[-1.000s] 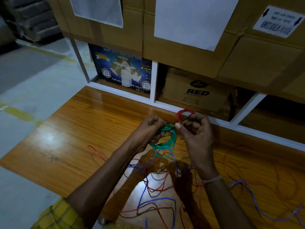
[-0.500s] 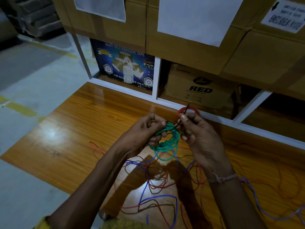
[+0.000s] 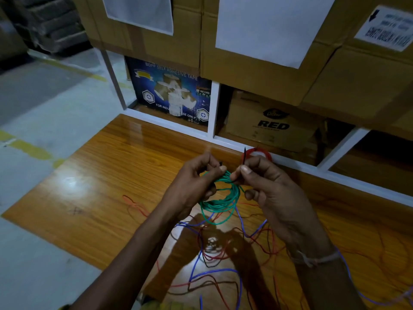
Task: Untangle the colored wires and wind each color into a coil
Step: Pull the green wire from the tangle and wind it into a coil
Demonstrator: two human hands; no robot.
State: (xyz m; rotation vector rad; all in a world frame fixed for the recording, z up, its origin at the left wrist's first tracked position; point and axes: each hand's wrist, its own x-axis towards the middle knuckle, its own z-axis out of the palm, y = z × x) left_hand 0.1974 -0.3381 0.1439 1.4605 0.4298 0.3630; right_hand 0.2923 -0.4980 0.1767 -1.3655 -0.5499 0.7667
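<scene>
A green wire coil [image 3: 220, 201] hangs above the wooden board [image 3: 105, 180] between my hands. My left hand [image 3: 193, 186] grips the coil's top left, fingers curled round its strands. My right hand [image 3: 268, 189] pinches a thin dark tie [image 3: 244, 155] at the coil's top right; the tie's end sticks up above my thumb. A red wire coil [image 3: 264, 153] lies on the board behind my right hand, partly hidden. Loose blue [image 3: 223, 270], red and dark wires lie tangled on the board below the hands.
A white shelf frame [image 3: 212, 113] runs along the board's far edge, with a blue tape box [image 3: 172, 90] and a brown carton [image 3: 272, 124] in its bays. Large cartons [image 3: 257, 70] are stacked above. Grey floor lies to the left.
Both hands have drawn slightly apart at the coil's top. The dark tie's end now sticks up straight from my right thumb and finger. The coil stays in hand.
</scene>
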